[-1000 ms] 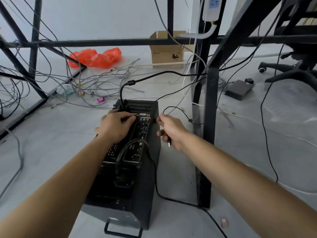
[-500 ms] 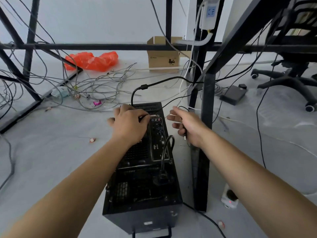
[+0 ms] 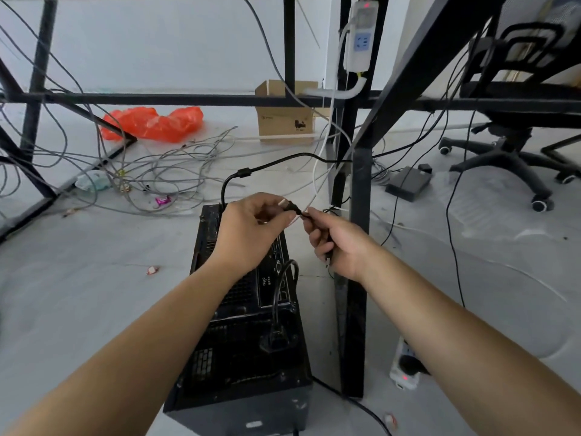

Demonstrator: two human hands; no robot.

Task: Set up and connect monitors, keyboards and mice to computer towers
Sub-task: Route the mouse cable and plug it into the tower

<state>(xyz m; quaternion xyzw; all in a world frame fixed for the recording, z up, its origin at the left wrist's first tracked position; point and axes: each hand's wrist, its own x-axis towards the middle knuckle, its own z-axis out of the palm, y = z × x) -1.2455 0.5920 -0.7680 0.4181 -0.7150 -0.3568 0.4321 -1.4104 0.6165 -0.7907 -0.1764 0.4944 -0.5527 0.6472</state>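
One tower [image 3: 245, 357] on floor | left hand [image 3: 248, 234] pinches plug [image 3: 290, 206] | right hand [image 3: 339, 243] grips cable [image 3: 328, 259] | cardboard box [image 3: 284, 121] contents hidden

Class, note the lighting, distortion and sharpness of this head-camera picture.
Head view: soft, even light, only faint shadows on the floor; the wide-angle lens tilts the frame post at the edge; left hand, right hand and cable sharp; tower dark, detail lost.

I count one black metal computer tower [image 3: 245, 357], and my two hands: left hand [image 3: 248, 234], right hand [image 3: 339, 243]. Two small black cable plugs: upper plug [image 3: 290, 206], lower plug [image 3: 327, 262]. Two white plastic power strips: hanging strip [image 3: 358, 42], floor strip [image 3: 405, 369]. One brown cardboard box [image 3: 286, 121], one crumpled orange plastic bag [image 3: 154, 122].
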